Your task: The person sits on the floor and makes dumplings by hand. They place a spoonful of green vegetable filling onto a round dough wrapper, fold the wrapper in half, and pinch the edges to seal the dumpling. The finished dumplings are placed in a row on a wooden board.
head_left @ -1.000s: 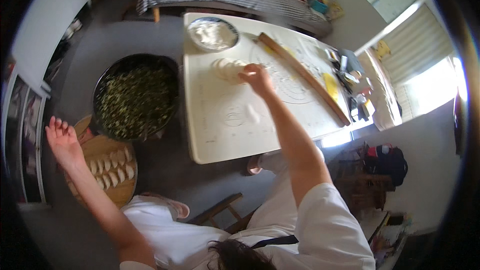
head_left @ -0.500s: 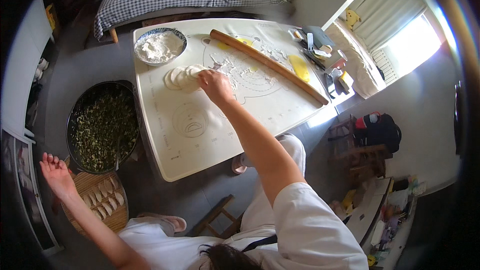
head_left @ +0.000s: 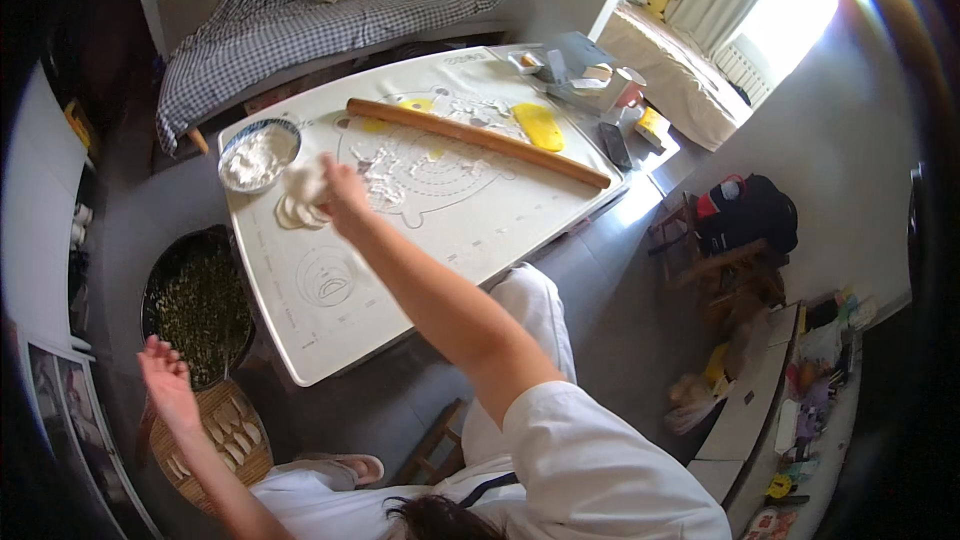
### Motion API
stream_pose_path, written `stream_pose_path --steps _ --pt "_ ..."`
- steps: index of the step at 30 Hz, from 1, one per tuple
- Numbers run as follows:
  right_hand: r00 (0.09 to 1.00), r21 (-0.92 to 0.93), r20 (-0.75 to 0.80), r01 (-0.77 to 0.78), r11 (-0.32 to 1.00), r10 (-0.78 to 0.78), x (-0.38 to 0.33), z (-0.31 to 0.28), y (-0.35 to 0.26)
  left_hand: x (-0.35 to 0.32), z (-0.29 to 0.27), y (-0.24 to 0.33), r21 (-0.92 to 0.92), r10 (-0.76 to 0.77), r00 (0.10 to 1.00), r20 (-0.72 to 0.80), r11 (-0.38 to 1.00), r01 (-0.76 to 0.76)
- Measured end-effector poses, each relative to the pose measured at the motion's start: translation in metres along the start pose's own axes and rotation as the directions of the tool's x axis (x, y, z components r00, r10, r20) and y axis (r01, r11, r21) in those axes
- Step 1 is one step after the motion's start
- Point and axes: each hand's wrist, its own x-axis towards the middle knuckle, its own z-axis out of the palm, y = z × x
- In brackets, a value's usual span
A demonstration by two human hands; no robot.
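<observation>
Over the white mat, my right hand (head_left: 345, 194) pinches a round dumpling wrapper (head_left: 304, 178), lifted at its edge above other overlapping dumpling wrappers (head_left: 296, 212). Beside them is a blue-rimmed bowl (head_left: 292, 143) of white flour (head_left: 255, 158). My left hand (head_left: 169, 387) is open, palm up and holding nothing, near the rim of a large dark basin of chopped green filling (head_left: 195, 305). Below that hand, a round woven tray (head_left: 205, 403) carries several folded dumplings (head_left: 236, 440).
A long wooden rolling pin (head_left: 480, 140) lies across the floured mat (head_left: 400, 275) on the table. Boxes, a mug and a black phone (head_left: 614, 146) crowd the right end. A checked sofa (head_left: 260, 40) stands behind; a wooden stool (head_left: 437, 455) is by my legs.
My right hand has raised a wrapper off the overlapping row. The view has shifted, so the table sits further left. My left hand stays open, now nearer the basin's lower edge.
</observation>
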Motion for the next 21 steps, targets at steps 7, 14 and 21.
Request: stream_pose_path --steps 7,14,21 --pt "0.87 -0.01 0.492 -0.035 0.999 0.035 -0.079 0.015 0.025 -0.04 0.149 -0.059 -0.087 -0.291 0.9 0.324 0.938 0.334" --pt "0.84 -0.101 0.524 0.224 0.969 -0.14 -0.138 -0.001 0.004 -0.065 0.22 -0.062 -0.21 -0.233 0.941 0.244 0.935 0.286" --pt "0.85 -0.261 0.464 0.401 0.878 -0.25 -0.137 -0.039 -0.022 -0.075 0.239 -0.063 -0.254 -0.239 0.955 0.174 0.926 0.278"
